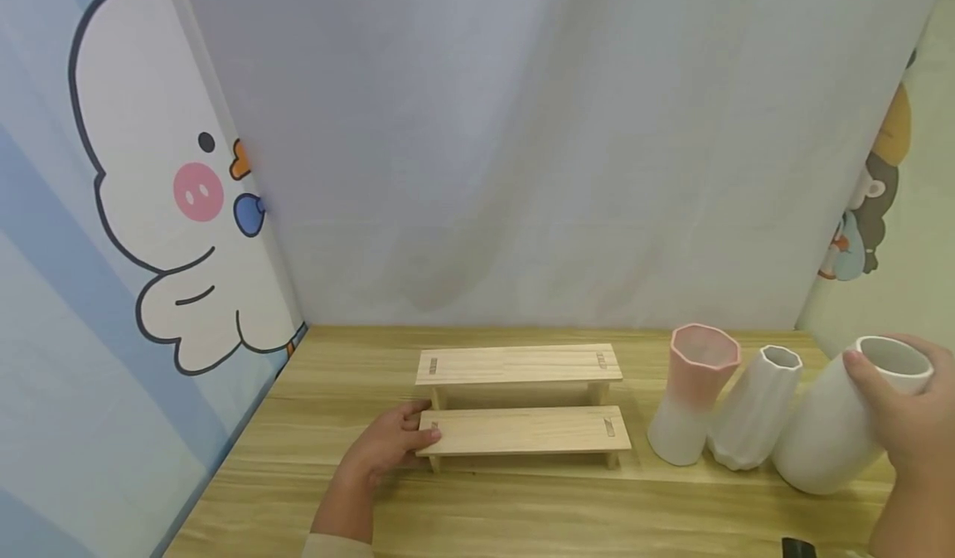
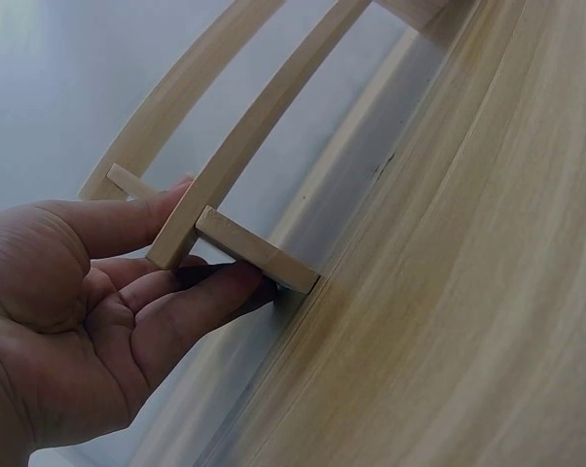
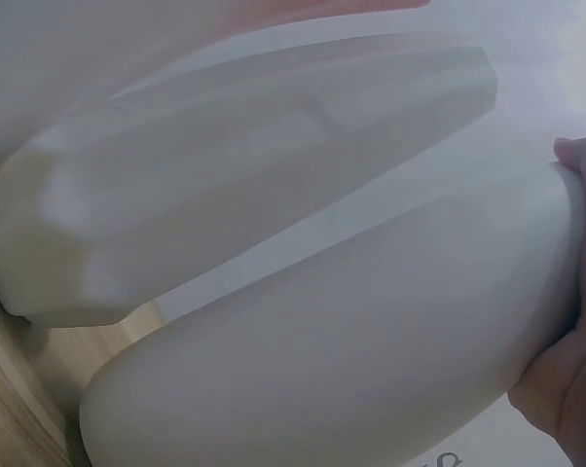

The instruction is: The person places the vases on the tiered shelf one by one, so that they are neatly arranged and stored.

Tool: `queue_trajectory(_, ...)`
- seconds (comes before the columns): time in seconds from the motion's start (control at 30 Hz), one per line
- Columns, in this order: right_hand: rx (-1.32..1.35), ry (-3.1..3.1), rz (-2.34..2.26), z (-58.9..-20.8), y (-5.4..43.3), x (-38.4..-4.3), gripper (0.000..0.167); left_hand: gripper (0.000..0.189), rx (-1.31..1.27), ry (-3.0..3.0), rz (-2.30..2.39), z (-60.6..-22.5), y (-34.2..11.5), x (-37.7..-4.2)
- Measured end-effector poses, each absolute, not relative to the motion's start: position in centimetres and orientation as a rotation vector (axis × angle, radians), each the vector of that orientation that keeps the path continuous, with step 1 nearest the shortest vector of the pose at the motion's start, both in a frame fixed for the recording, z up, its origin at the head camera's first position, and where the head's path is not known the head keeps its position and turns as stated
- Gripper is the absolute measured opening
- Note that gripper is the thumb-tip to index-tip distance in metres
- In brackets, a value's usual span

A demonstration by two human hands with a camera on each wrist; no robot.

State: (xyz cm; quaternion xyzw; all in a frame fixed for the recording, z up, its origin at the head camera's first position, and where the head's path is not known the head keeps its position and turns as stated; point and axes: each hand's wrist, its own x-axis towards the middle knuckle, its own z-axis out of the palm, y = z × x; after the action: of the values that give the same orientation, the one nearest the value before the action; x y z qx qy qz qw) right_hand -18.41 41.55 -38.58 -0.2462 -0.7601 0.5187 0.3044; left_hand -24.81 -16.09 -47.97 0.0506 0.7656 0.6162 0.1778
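Observation:
A pale wooden two-step stand (image 1: 525,431) sits mid-table in the head view. At the left end of its lower board, my left hand (image 1: 388,442) pinches the edge, thumb on top and fingers underneath by the short leg. The left wrist view shows that thumb (image 2: 142,219) on the board's end. Far right, my right hand (image 1: 913,400) grips a smooth white vase (image 1: 828,434) round its upper part, thumb at the rim. Left of this vase stands a slimmer ribbed white vase (image 1: 753,409). Beyond it is a pink-and-white vase (image 1: 690,392) with a flared, angular mouth.
The three vases stand close together, right of the stand on the wood-grain table (image 1: 283,492). A plain pale curtain (image 1: 522,168) hangs behind, with a cartoon-printed panel (image 1: 149,168) at left. A small black object (image 1: 798,548) shows at the bottom right edge.

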Motion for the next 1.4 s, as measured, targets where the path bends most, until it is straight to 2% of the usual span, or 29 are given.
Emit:
queue_trajectory(0.27,-0.777,-1.998,1.364,-38.0,41.2,-17.8,0.042,0.079,0.151,2.144,1.755,-48.2,-16.0,-25.1)
queue_trajectory(0.8,-0.667,-1.911,1.324,-36.1,40.9,-16.8,0.04,0.08,0.151,2.146,1.761,-48.2,-16.1,-25.0)
queue_trajectory(1.03,-0.817,-2.036,1.246,-35.5,40.7,-15.9,0.049,0.08,0.16,2.149,1.759,-48.3,-16.1,-25.1)
queue_trajectory(1.4,-0.669,-2.122,1.228,-34.9,40.4,-14.6,0.051,0.078,0.15,2.206,1.72,-48.4,-16.1,-25.0)
